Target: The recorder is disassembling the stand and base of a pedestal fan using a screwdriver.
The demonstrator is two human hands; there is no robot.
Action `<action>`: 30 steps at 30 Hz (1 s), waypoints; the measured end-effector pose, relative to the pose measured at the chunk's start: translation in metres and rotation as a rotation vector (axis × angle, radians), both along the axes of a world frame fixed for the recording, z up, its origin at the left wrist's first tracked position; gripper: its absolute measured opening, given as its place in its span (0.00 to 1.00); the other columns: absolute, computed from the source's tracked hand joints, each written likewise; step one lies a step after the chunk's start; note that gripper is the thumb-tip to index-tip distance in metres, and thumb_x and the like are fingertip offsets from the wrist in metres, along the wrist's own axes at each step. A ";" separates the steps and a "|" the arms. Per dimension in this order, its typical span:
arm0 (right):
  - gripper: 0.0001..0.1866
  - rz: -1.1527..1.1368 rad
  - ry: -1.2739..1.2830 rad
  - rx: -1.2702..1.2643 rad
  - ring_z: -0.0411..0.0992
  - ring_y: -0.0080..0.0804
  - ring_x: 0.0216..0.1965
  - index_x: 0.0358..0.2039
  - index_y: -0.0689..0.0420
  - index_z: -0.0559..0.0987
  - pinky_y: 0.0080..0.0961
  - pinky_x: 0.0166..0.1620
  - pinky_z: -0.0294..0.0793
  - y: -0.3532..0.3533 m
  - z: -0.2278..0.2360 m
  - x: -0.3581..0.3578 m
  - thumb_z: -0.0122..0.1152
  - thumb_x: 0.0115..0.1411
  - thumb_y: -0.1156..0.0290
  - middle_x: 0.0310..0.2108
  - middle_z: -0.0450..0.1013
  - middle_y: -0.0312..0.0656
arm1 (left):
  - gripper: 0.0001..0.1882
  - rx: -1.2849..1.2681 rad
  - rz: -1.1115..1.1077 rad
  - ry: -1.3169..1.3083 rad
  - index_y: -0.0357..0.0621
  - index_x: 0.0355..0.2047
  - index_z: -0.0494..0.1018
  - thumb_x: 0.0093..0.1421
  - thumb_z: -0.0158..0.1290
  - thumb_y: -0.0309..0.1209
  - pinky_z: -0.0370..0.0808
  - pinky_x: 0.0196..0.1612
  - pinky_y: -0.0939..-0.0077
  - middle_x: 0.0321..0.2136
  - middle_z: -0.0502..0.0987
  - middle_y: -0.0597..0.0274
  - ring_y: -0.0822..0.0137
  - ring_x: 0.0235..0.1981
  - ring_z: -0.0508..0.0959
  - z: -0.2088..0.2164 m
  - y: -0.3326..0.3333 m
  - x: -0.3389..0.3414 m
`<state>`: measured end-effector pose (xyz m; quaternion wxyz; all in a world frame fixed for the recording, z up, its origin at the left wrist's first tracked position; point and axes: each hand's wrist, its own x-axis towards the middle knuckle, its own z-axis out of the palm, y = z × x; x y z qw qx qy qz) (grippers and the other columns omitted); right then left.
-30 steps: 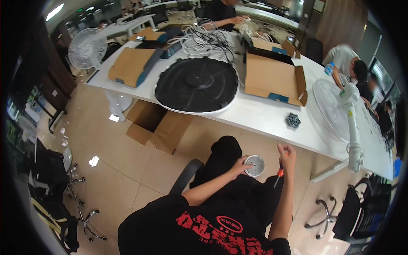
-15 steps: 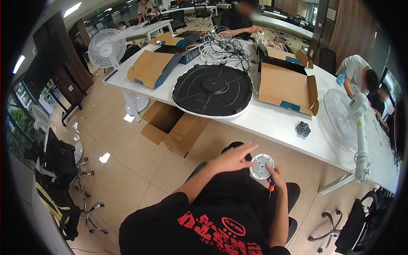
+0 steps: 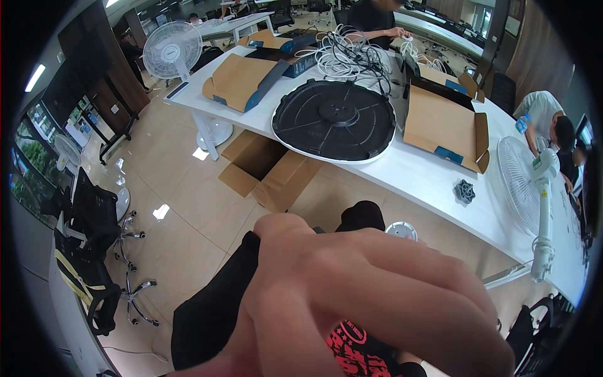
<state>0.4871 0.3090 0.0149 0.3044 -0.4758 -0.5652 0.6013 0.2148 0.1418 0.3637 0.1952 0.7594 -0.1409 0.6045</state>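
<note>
White disc: on the near side of the white table, partly hidden.
Left hand: nearer than the table; whether pinching, cannot tell.
Right hand: mostly hidden, table's near side; grip untellable.
Grey lobed knob: on the table.

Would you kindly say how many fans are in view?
3: one fan at the table's left end, another fan at its right, a third fan by the far-left windows; others may be hidden.

Left of the worktop, windows and a ceiling light shine, glare spots the floor, and fisheye edges darken.
</note>
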 end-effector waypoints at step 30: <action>0.25 -0.219 -0.081 -0.059 0.62 0.16 0.13 0.33 0.59 0.79 0.18 0.18 0.59 0.029 -0.058 0.033 0.57 0.70 0.47 0.16 0.68 0.30 | 0.27 -0.027 -0.721 0.452 0.43 0.56 0.70 0.70 0.42 0.52 0.79 0.38 0.57 0.41 0.77 0.43 0.50 0.36 0.80 -0.039 0.145 0.012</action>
